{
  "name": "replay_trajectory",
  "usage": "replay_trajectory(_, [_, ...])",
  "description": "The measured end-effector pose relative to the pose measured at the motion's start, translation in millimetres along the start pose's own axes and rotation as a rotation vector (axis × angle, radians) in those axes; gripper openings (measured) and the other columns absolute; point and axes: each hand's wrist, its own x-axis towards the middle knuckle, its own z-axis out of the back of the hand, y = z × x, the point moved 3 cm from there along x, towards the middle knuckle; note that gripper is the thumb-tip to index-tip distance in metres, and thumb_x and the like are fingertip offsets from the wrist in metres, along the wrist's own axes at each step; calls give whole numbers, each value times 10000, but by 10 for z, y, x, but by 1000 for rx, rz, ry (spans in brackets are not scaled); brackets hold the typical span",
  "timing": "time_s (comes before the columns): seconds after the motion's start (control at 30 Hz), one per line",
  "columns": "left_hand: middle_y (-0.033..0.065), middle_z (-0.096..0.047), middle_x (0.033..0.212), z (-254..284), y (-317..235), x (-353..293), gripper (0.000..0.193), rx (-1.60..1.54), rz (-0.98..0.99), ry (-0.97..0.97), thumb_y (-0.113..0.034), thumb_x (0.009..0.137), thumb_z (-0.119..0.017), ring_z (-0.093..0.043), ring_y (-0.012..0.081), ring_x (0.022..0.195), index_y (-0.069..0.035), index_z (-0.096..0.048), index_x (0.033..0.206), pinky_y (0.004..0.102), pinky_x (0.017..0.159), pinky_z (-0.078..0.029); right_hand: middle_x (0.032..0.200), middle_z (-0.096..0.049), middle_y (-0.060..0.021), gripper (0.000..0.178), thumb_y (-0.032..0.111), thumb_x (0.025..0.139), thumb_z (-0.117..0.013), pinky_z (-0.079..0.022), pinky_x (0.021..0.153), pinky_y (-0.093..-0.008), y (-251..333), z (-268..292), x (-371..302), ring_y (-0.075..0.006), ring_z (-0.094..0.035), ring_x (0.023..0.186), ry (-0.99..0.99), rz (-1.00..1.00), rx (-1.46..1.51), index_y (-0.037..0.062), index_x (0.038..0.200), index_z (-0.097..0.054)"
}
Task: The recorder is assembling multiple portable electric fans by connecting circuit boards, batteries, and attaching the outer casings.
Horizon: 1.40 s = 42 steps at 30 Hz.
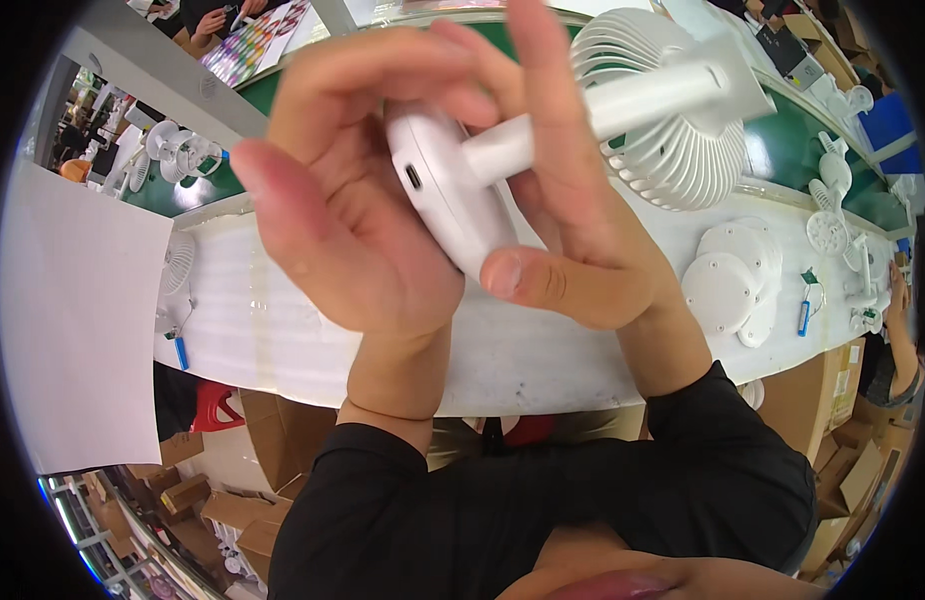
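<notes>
Both my hands hold a white desk fan tilted above the worktable. Its rounded base, with a small dark port in the edge, lies against the cupped palm of my left hand; that thumb sticks out to the side. My right hand has its thumb on the base's near edge, with fingers raised around the stem. The fan's ribbed head hangs beyond my right fingers, at the far right. Parts of the base and stem are hidden by my hands.
White round plates lie overlapped on the white tabletop. Blue batteries with wires sit at the right and left. A white panel stands at the left. Behind runs a green belt. A co-worker's arm reaches in at the right.
</notes>
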Motion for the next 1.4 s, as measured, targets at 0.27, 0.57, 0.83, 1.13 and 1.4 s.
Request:
replay_trajectory(0.27, [41, -533, 619, 248, 50, 154, 578, -185, -105, 350, -445, 1037, -172, -481, 136, 655, -55, -576, 899, 292, 676, -398, 1631, -170, -192, 879, 189, 874, -624, -189, 1183, -455, -65, -88, -40, -364, -225, 1482, -1, -51, -20, 35, 1587, -134])
replay_trajectory(0.57, [44, -525, 595, 163, -96, 121, 501, -78, -51, -3, -366, 1036, -204, -467, 163, 653, -62, -568, 872, 300, 682, -374, 1581, -279, -186, 884, 185, 834, -656, -235, 1168, -439, -161, -40, -48, -342, -326, 1421, -44, -97, 4, 34, 1572, -192])
replay_trajectory(0.83, [9, -479, 589, 309, -84, 29, 423, 330, -259, 278, -323, 1036, -226, -404, 140, 642, -108, -478, 774, 273, 666, -342, 1537, -375, -180, 890, 182, 799, -685, -275, 1156, -425, -88, -16, -101, -321, -417, 1367, -68, -245, 5, 33, 1558, -244])
replay_trajectory(1.13, [84, -585, 958, 156, 523, 145, 184, -41, 342, -101, -142, 876, -502, -493, 163, 921, -29, -586, 993, 281, 810, -398, 1306, -614, -155, 727, 81, 725, -740, -465, 980, -364, -363, 639, -257, -295, -592, 1142, -349, -735, -356, 6, 1404, -493])
replay_trajectory(1.4, [44, -644, 765, 39, 343, 29, 119, 161, 452, 676, -104, 875, -577, -549, 148, 665, -26, -641, 938, 266, 616, -426, 1182, -661, -134, 579, 36, 769, -674, -496, 911, -361, -1255, 1857, -1113, -282, -621, 1057, -485, -846, -753, 26, 1335, -553])
